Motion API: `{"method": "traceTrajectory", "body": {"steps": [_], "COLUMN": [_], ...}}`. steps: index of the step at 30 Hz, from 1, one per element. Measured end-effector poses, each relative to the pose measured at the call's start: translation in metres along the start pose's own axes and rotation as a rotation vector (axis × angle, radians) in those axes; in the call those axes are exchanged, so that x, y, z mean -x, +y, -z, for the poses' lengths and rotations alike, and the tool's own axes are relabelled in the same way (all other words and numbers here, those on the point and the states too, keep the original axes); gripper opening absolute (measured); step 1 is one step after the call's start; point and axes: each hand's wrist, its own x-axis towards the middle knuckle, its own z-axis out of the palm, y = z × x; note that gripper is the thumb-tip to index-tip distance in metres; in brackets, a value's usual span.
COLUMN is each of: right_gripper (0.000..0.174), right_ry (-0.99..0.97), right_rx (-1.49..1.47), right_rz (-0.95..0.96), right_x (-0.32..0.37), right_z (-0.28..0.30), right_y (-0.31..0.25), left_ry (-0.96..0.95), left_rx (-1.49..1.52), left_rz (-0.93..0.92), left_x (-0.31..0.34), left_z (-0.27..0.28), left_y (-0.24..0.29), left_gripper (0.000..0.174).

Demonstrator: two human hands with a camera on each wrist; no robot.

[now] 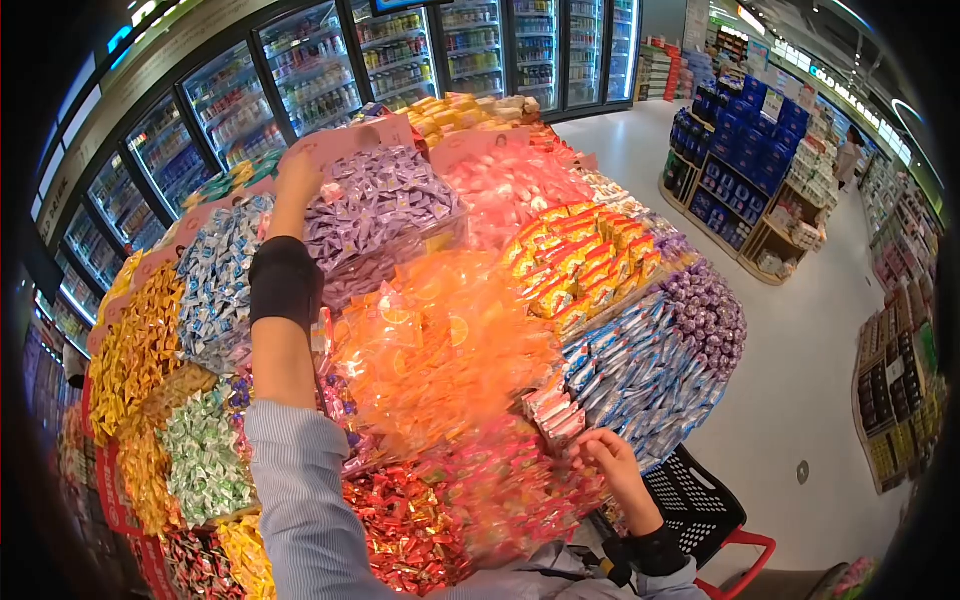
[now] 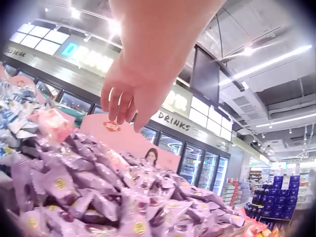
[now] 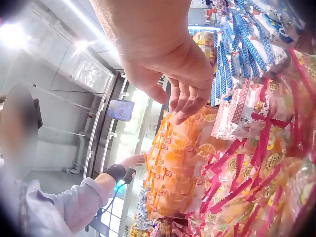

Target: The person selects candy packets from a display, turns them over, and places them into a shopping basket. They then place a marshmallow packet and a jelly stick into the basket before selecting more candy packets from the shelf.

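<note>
My left hand reaches far out over the candy display, its fingers hanging down loosely with nothing between them. Below it in the left wrist view lies a heap of purple-wrapped candies. A pink-wrapped candy sits at the edge of that heap, beside blue-and-white wrapped candies. My right hand, loosely bent and holding nothing, hovers at the near side of the display. Close by are pink-and-white packets, orange-wrapped candies and pink-edged clear packets.
A black basket with a red handle stands by my right arm. Yellow-and-red packets and blue-and-white sticks fill the right of the display. Pink card dividers rise behind the purple heap. Drink fridges line the back.
</note>
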Motion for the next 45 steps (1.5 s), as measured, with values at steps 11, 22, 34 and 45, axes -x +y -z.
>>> {"method": "traceTrajectory", "body": {"steps": [11,22,34,45], "right_gripper": [0.015,0.015,0.026,0.032], "right_ry": [-0.01,-0.115,-0.151,-0.384], "right_rx": [0.024,0.101,-0.016,-0.176], "right_rz": [0.017,0.164,0.295,0.123], "right_x": [-0.004,-0.01,-0.071,-0.019], "right_z": [-0.006,-0.026,-0.081,-0.097], "right_y": [0.002,-0.03,-0.113,-0.121], "left_ry": [-0.478,-0.077,0.261,0.635], "left_rx": [-0.273,-0.158,0.455,0.472], "left_rz": [-0.011,-0.093,-0.901,-1.557], "left_x": [0.003,0.037,0.208,0.296], "left_z": [0.009,0.037,0.107,0.099], "left_y": [-0.083,-0.079,0.137,0.166], "left_gripper": [0.025,0.02,0.014,0.009]}}
